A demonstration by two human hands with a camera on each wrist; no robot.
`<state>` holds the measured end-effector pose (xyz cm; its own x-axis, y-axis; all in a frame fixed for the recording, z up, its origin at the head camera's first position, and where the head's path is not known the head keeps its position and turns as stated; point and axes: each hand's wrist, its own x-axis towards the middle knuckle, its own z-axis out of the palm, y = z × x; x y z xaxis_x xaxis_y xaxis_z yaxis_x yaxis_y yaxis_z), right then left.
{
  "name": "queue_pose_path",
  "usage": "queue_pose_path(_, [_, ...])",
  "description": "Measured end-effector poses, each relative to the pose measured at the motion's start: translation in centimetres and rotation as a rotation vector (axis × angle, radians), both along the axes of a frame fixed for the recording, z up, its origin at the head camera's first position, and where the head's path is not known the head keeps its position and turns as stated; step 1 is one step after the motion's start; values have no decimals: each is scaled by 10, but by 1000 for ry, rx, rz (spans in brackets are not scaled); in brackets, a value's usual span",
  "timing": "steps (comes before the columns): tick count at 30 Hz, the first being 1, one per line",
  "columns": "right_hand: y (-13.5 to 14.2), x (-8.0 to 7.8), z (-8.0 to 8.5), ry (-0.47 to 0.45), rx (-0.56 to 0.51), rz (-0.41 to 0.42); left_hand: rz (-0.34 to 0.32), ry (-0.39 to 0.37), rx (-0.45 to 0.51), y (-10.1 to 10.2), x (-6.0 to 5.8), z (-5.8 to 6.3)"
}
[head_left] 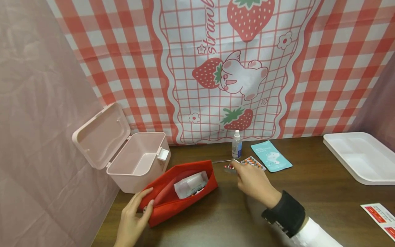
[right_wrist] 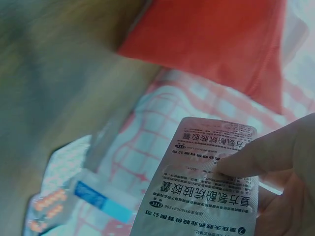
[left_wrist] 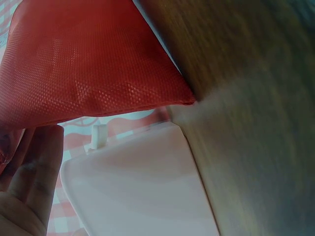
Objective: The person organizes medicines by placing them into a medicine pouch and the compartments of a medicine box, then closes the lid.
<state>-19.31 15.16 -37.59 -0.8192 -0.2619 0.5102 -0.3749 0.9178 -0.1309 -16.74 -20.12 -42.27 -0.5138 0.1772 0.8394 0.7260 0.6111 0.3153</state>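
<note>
While the left hand (head_left: 134, 212) grips the red pouch (head_left: 171, 209), likely steadying it, the right hand (head_left: 255, 182) pinches a blister pack (right_wrist: 202, 179).

Even light filled the head view, glare paling the tabletop (head_left: 228, 219) at lower centre; both wrist views looked hazy.

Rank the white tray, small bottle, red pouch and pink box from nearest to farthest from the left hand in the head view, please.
1. Red pouch: held by the left hand.
2. Pink box: just beyond the hand, at left.
3. Small bottle: farther right, beyond the pouch.
4. White tray: far right.
</note>
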Motion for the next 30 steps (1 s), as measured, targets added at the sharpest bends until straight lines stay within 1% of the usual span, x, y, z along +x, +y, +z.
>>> queue_pose_path(6, [-10, 12, 17, 25, -27, 70, -4, 0, 1, 0, 0, 1])
queue_pose_path(11, [-21, 19, 28, 55, -30, 114, -3, -1, 1, 0, -1, 2])
queue_pose_path(18, [-37, 26, 40, 132, -20, 177, -4, -2, 3, 0, 0, 2])
queue_pose_path(24, [-52, 26, 43, 143, -7, 255, -2, -1, 1, 0, 0, 2])
queue_pose_path(30, [-69, 21, 37, 164, 51, 343, -2, -3, -1, 0, 1, 2])
